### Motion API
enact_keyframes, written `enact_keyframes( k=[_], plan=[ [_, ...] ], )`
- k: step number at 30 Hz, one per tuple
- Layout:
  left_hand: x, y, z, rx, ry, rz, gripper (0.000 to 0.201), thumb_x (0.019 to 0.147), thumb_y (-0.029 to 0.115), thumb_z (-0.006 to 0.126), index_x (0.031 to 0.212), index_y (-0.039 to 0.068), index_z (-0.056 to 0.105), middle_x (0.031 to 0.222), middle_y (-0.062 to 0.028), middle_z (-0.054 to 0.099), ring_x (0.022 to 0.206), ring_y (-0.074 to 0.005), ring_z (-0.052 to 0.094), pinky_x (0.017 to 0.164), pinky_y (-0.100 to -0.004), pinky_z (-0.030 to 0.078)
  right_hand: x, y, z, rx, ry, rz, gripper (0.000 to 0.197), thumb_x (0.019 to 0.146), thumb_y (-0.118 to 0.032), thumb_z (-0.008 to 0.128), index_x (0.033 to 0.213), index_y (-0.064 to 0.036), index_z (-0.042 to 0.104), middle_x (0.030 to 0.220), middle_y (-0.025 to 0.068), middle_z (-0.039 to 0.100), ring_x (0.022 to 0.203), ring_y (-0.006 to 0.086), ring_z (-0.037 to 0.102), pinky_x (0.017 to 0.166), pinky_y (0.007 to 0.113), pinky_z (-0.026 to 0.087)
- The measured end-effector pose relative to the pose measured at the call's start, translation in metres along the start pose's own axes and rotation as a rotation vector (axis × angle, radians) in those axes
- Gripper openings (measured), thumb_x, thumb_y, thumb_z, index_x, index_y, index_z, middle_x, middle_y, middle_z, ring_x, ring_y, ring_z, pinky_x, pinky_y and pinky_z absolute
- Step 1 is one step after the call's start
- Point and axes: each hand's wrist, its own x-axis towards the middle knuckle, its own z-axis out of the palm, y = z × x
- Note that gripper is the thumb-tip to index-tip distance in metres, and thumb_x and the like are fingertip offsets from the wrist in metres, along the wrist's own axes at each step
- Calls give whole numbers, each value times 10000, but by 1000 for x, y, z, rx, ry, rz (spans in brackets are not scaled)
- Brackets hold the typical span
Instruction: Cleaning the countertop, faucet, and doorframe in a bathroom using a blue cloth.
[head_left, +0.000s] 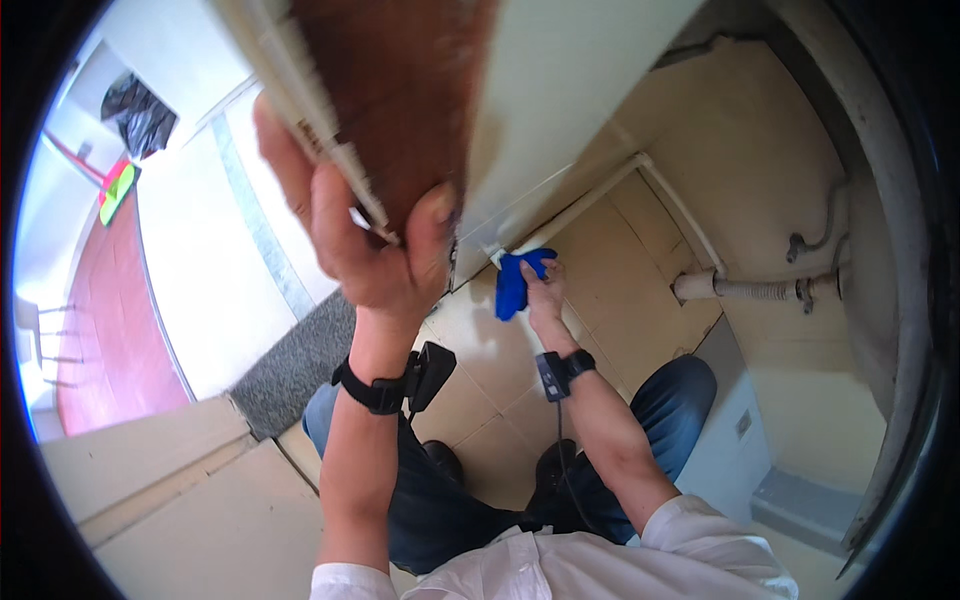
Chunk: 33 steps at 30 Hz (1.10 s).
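My left hand [375, 250] is up close, fingers wrapped round the edge of a door-like panel [395, 90] with a reddish-brown face and a pale, worn rim. The thumb presses on the brown side. Lower down and farther off, my right hand [545, 292] holds a bunched blue cloth [511, 285]. The cloth is beside the foot of a white surface [560, 90], near the end of a thin white pipe [590, 200]. Whether it touches either one I cannot tell. Black straps with small devices circle both wrists.
A corrugated drain pipe [750, 289] runs low at the right, under a curved basin-like rim [880, 140]. Tan tiles [470, 370] cover the floor around my feet. A grey stone threshold [300, 345], a green-and-red dustpan [117, 192] and a black bag [140, 115] are at the left.
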Motion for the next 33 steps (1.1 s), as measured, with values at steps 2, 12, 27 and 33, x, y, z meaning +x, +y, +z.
enact_keyframes(
  k=[2,12,27,33],
  plan=[
    [6,-7,-3,29,11,94,639,877,277,690,1378,61,359,1463,-384,242,1349,-509,310,1077,-555,289,-21,-19,-10,223,-75,168,395,827,-95,748,1139,-53,509,1045,136,610,943,180,590,786,298,488],
    [20,-44,10,-203,49,492,661,892,149,655,1451,51,315,1522,-308,194,1400,-441,245,1119,-505,225,-41,-88,23,-1035,-138,-659,715,749,-354,777,1266,-3,430,1176,217,531,1059,409,536,823,480,490],
    [13,-1,0,-45,28,113,645,832,235,735,1345,38,398,1459,-386,249,1328,-534,330,1050,-551,345,-31,-67,33,-1024,-177,-729,443,676,-221,795,989,-47,535,1053,171,496,978,383,526,706,504,501],
    [21,-1,-3,-99,69,162,591,761,157,790,1250,25,485,1450,-353,305,1325,-483,373,1053,-501,385,-18,-60,38,-766,-39,-622,329,654,-201,796,900,-55,634,925,147,623,848,373,609,713,464,510]
  ],
)
